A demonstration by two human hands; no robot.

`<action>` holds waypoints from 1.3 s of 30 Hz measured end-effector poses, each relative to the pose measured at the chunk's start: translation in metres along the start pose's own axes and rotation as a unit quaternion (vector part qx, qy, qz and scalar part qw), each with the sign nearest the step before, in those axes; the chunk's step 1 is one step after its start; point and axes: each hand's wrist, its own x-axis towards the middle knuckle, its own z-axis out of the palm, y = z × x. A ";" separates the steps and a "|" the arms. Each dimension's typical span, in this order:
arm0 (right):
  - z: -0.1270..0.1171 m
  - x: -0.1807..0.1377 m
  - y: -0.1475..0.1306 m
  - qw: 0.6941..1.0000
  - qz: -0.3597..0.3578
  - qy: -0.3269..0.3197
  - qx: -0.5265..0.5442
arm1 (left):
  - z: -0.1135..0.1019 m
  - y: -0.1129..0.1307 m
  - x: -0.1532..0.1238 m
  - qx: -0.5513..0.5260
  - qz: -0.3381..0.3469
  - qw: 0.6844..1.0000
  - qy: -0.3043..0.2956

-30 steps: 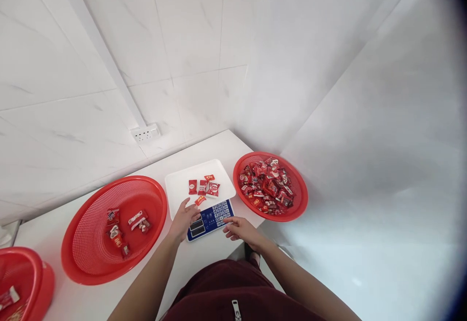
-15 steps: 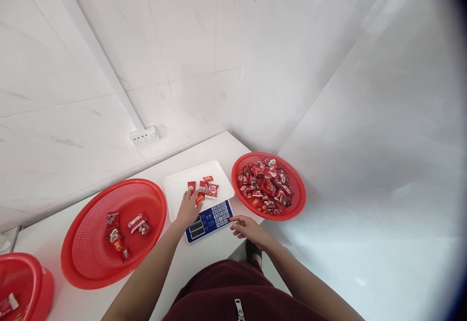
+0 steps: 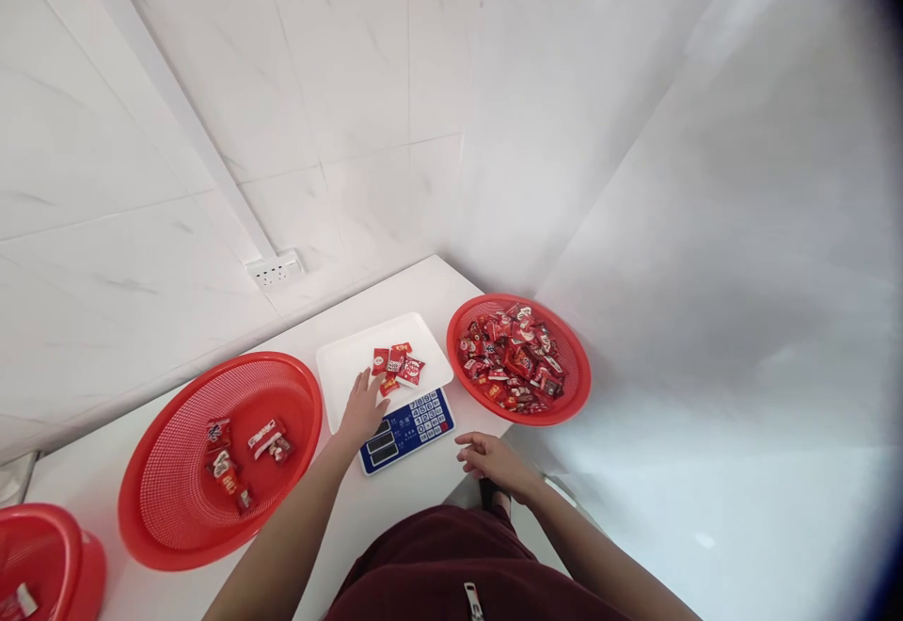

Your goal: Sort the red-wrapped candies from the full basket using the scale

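Note:
My left hand (image 3: 363, 407) reaches over the white pan (image 3: 345, 356) of a digital scale, fingers apart beside several red candy packets (image 3: 396, 365). Whether its fingertips touch the nearest packet I cannot tell. The packets lie in a loose cluster on the pan. Below the pan is the scale's blue keypad panel (image 3: 407, 429) with dark displays. My right hand (image 3: 498, 463) hangs just right of the keypad near the table edge, fingers loosely bent and holding nothing. It is apart from the keys.
A red basket (image 3: 582, 367) full of wrapped candies stands right of the scale. To the left, a larger red basket (image 3: 169, 414) holds several packets. Another red basket (image 3: 88, 555) is cut off at the lower left. A power socket (image 3: 275, 269) is on the wall behind.
My right hand has drawn back from the keypad, away to the right. The packets on the pan sit closer together, the leftmost one shifted right. My left hand has barely moved.

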 end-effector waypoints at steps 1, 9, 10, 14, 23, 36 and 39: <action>0.000 0.000 -0.001 1.000 -0.003 0.001 -0.007 | -0.004 -0.004 -0.006 0.021 0.000 1.000 0.000; 0.006 0.013 0.000 0.999 -0.019 -0.018 -0.022 | -0.044 -0.064 -0.074 0.211 -0.051 0.975 0.054; 0.007 0.015 0.002 0.999 -0.019 -0.023 -0.023 | -0.046 -0.073 -0.083 0.227 -0.069 0.970 0.045; 0.013 0.025 0.009 0.998 -0.026 -0.046 -0.034 | -0.052 -0.104 -0.111 0.244 -0.132 0.960 0.034; -0.001 0.031 -0.003 0.993 -0.105 0.007 -0.059 | -0.069 -0.133 -0.128 0.272 -0.170 0.945 0.069; -0.116 0.087 -0.013 0.913 -0.003 0.104 -0.394 | 0.013 -0.014 -0.078 0.054 0.075 0.993 0.072; -0.115 0.103 -0.011 0.894 0.021 0.077 -0.441 | 0.027 0.006 -0.075 0.029 0.084 0.995 0.055</action>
